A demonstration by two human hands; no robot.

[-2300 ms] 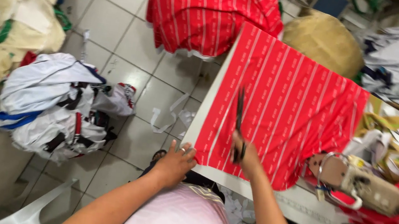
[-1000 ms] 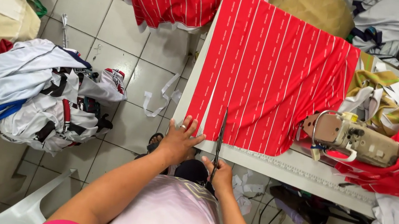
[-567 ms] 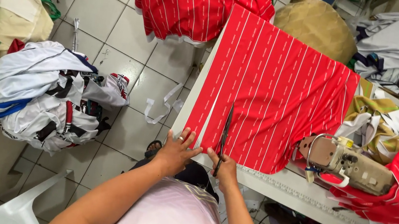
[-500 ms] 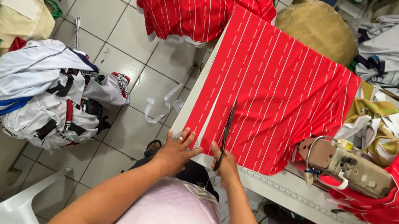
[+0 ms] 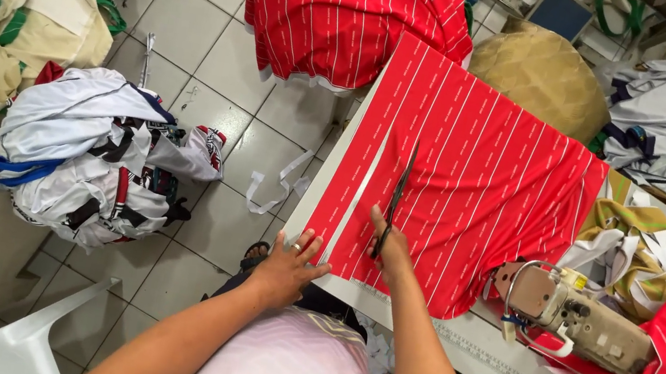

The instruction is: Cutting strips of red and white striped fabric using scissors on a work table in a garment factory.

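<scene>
A red cloth with thin white stripes (image 5: 481, 167) lies flat on a white table (image 5: 494, 358). My right hand (image 5: 386, 246) grips long dark scissors (image 5: 397, 193), whose blades point away from me over the cloth. A cut runs up the cloth near its left edge and parts a narrow strip (image 5: 346, 189) from the rest. My left hand (image 5: 288, 265) presses flat on the near left corner of the cloth, a ring on one finger.
A handheld cutting machine (image 5: 578, 314) lies on the table to the right, among yellow, white and red fabric (image 5: 662, 269). More red striped cloth (image 5: 345, 9) hangs beyond the table. Bundles of white garments (image 5: 86, 155) and cream sacks (image 5: 3, 5) lie on the tiled floor.
The scissors have worked further up the cloth from its near edge, and the slit beside the left edge has grown longer. My left hand has stayed pressed on the corner.
</scene>
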